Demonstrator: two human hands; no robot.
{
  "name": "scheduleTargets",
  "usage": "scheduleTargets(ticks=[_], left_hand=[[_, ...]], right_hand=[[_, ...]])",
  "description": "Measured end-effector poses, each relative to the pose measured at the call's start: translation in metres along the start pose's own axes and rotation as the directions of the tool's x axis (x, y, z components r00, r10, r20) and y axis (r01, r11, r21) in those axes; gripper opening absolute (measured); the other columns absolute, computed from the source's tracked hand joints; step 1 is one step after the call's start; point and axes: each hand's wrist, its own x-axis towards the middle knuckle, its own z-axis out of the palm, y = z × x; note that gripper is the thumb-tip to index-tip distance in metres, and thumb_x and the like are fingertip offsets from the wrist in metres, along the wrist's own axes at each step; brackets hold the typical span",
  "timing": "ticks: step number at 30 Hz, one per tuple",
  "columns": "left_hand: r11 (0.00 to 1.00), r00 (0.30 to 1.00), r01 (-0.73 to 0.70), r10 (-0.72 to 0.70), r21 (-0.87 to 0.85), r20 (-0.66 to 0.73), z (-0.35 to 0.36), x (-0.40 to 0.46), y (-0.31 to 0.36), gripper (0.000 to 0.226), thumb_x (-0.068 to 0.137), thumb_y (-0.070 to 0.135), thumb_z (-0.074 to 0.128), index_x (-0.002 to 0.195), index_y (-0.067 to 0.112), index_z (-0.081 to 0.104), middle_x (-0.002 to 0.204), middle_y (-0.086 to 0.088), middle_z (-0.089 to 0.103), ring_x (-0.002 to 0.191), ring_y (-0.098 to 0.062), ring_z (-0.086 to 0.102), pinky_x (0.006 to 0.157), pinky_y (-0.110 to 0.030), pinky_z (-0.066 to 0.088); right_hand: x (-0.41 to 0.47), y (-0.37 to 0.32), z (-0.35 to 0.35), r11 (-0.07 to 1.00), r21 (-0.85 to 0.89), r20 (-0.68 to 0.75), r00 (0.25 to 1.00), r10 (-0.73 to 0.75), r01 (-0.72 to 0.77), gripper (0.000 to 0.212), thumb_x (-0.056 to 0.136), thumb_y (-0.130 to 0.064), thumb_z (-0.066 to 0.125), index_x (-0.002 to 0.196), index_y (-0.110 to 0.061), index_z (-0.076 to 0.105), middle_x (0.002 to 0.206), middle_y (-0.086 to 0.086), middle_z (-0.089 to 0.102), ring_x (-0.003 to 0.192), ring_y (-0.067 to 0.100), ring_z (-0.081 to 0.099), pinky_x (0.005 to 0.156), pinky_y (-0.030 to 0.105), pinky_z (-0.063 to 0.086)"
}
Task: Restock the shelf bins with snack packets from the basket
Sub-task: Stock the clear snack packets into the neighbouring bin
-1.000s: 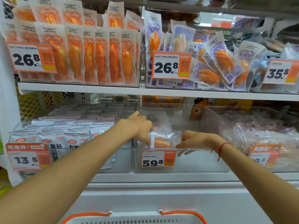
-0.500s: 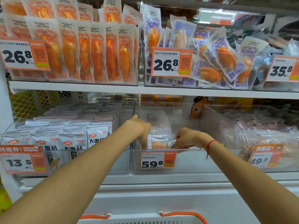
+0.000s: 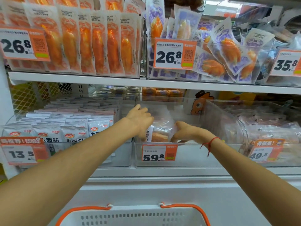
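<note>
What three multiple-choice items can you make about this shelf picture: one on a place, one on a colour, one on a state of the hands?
1. In which bin are both hands?
A. the bin tagged 13.5
B. the bin tagged 59.8
C. the bin tagged 35.8

2. What colour is the basket's handle?
A. orange
B. blue
C. black

3. What are the hands doing?
A. hanging idle
B. holding a price tag
C. holding clear packets between them

Answers:
1. B: the left hand and right hand reach into the bin whose tag reads 59.8.
2. A: the handle on the basket is orange.
3. C: both hands close on the packets from either side.
</note>
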Motion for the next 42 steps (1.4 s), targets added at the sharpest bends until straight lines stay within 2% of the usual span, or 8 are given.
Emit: scheduleTargets(ticks=[4, 8, 13, 21, 27, 32, 38, 42], left_hand=[[0.999, 0.962, 0.026, -0.017, -0.030, 0.272, -0.003, -0.005, -0.012, 0.054, 0.098, 0.045, 0.038, 0.144, 0.017, 0.033, 0.145, -0.006, 0.036, 0.134, -0.025, 0.026, 0.111, -0.043, 0.018], [0.995, 0.974, 0.021, 0.003, -0.102, 0.225, 0.003, -0.015, -0.009, 0.056, 0.100, 0.042, 0.033, 0.149, 0.018, 0.023, 0.153, -0.006, 0.027, 0.140, -0.025, 0.021, 0.116, -0.045, 0.013], [0.993, 0.969, 0.042, -0.014, -0.109, 0.245, 0.002, -0.015, -0.006, 0.053, 0.100, 0.039, 0.033, 0.148, 0.019, 0.027, 0.146, -0.011, 0.040, 0.140, -0.023, 0.021, 0.117, -0.046, -0.002], [0.993, 0.990, 0.059, -0.044, -0.105, 0.133, 0.009, -0.015, -0.009, 0.050, 0.094, 0.030, 0.050, 0.143, 0.027, 0.040, 0.134, -0.001, 0.052, 0.131, -0.020, 0.033, 0.115, -0.045, 0.010], [0.991, 0.993, 0.111, -0.107, -0.078, 0.057, 0.014, -0.016, 0.001, 0.042, 0.091, 0.024, 0.054, 0.133, 0.022, 0.052, 0.124, -0.002, 0.057, 0.123, -0.021, 0.038, 0.104, -0.039, 0.028], [0.985, 0.994, 0.098, -0.091, -0.145, 0.053, 0.004, -0.026, -0.002, 0.055, 0.090, 0.026, 0.054, 0.143, 0.026, 0.038, 0.138, -0.004, 0.049, 0.134, -0.020, 0.032, 0.114, -0.042, 0.017], [0.899, 0.920, 0.110, -0.254, -0.424, -0.298, 0.001, -0.064, 0.007, 0.046, 0.090, 0.027, 0.057, 0.134, 0.029, 0.048, 0.134, 0.007, 0.053, 0.125, -0.017, 0.043, 0.105, -0.034, 0.028], [0.732, 0.852, 0.153, -0.438, -0.664, -0.287, 0.011, -0.095, 0.018, 0.031, 0.092, 0.027, 0.053, 0.122, 0.031, 0.057, 0.119, 0.012, 0.062, 0.110, -0.013, 0.057, 0.085, -0.029, 0.044]], right_hand=[[-0.004, -0.003, -0.016, 0.998, 0.011, 0.188, 0.980, 0.063, -0.067, 0.059, 0.093, -0.007, 0.055, 0.144, -0.015, 0.024, 0.142, 0.013, 0.042, 0.112, 0.026, 0.054, 0.088, 0.032, 0.053], [-0.001, -0.002, -0.016, 0.982, -0.134, 0.071, 0.990, -0.124, 0.133, 0.090, 0.092, -0.007, 0.058, 0.150, -0.035, -0.005, 0.155, 0.013, 0.018, 0.116, 0.028, 0.052, 0.068, 0.022, 0.054], [0.006, -0.007, -0.010, 0.893, -0.414, 0.039, 0.984, -0.176, 0.177, 0.079, 0.090, -0.018, 0.062, 0.152, -0.027, 0.013, 0.146, 0.011, 0.025, 0.110, 0.025, 0.051, 0.078, 0.020, 0.050], [0.019, -0.010, -0.006, 0.933, -0.325, -0.013, 0.986, -0.165, 0.151, 0.058, 0.079, -0.022, 0.075, 0.133, -0.019, 0.051, 0.125, 0.011, 0.052, 0.068, 0.014, 0.059, 0.064, 0.022, 0.053], [0.017, -0.008, 0.006, 0.914, -0.401, -0.085, 0.990, -0.109, 0.066, 0.060, 0.082, -0.029, 0.072, 0.137, -0.026, 0.048, 0.142, 0.006, 0.046, 0.123, 0.030, 0.049, 0.103, 0.044, 0.043], [0.000, -0.011, 0.012, 0.899, -0.435, -0.030, 0.996, -0.079, 0.058, 0.065, 0.094, -0.029, 0.054, 0.150, -0.027, 0.021, 0.153, 0.012, 0.023, 0.139, 0.036, 0.026, 0.114, 0.048, 0.026], [-0.035, -0.012, 0.032, 0.944, -0.223, -0.394, 0.863, -0.317, 0.245, 0.039, 0.092, -0.022, 0.057, 0.131, -0.020, 0.052, 0.133, 0.007, 0.046, 0.126, 0.024, 0.040, 0.104, 0.034, 0.035], [-0.059, -0.015, 0.053, 0.924, -0.104, -0.497, 0.786, -0.369, 0.368, 0.017, 0.092, -0.017, 0.057, 0.103, -0.025, 0.067, 0.095, -0.007, 0.057, 0.083, 0.011, 0.056, 0.067, 0.017, 0.043]])
